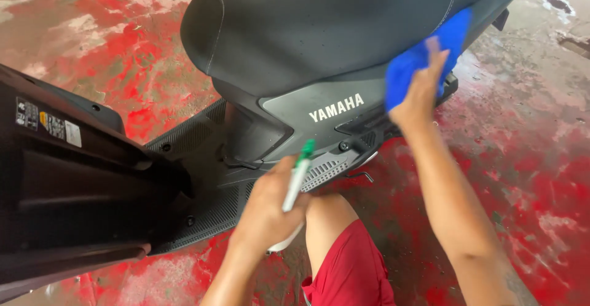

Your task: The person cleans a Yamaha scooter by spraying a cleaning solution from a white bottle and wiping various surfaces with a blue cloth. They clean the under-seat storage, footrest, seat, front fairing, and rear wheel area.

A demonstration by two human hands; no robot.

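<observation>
Head view of 2 hands at a scooter. The left hand (265,211) closes its fingers around a slim white spray bottle (294,190) with a green nozzle (305,149); its contents cannot be made out. The bottle's long axis runs nearly upright, tilted right, nozzle uppermost and pointing toward the grey side panel (307,106). The right hand (421,91), fingers extended and flat, presses a soft blue cloth (424,57) against the lower edge of the seat (319,23), which is smooth, black and rounded with pale stitching. The ribbed black footboard (206,177) lies below. The worn concrete floor (528,158) carries patchy red paint. Red shorts (353,269) cover the knee.
</observation>
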